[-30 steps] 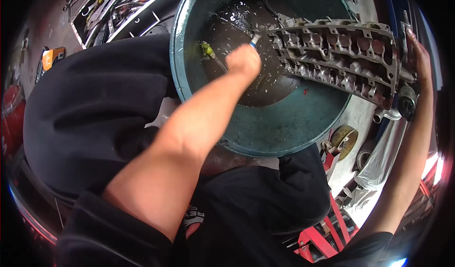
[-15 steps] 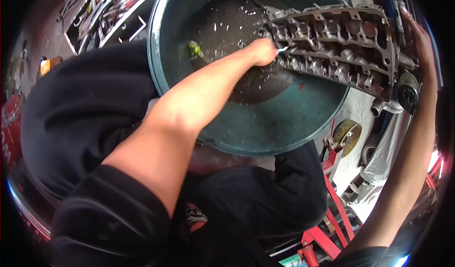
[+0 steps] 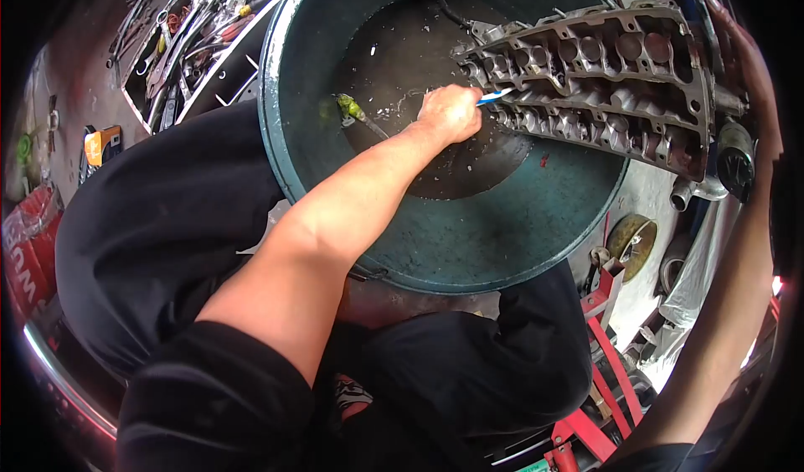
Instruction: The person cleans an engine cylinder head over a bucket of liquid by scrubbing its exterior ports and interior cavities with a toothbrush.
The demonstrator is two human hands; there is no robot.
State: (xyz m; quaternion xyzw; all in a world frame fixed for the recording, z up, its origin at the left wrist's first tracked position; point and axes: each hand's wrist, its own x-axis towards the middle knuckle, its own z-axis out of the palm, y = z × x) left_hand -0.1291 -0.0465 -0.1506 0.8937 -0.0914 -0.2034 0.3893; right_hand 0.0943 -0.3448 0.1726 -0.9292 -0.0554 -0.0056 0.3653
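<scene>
A metal engine cylinder head [image 3: 624, 99] with rows of round bores slants over the right rim of a big green tub [image 3: 469, 258]. My right hand [image 3: 749, 70] grips its outer end at the far right, fingers stretched along the edge and partly hidden. In my closed left hand [image 3: 452, 113] is a blue-and-white toothbrush [image 3: 494, 97], most of its handle covered by the fist. The brush tip reaches the inner end of the cylinder head, between its two rows; whether it touches cannot be made out. Murky water [image 3: 394, 61] lies in the tub below.
A yellow-green object [image 3: 348, 106] with a pale stem is in the tub at the left. Beyond the rim stands a tray of tools [image 3: 201, 32]. Red metal bars [image 3: 615, 359] and a round yellowish wheel [image 3: 632, 244] lie at the right, a red bag [image 3: 32, 242] at the left.
My left hand has drawn slightly left and down from the cylinder head, so more of the toothbrush shows. My right hand keeps its place on the outer end. The view has shifted a little.
</scene>
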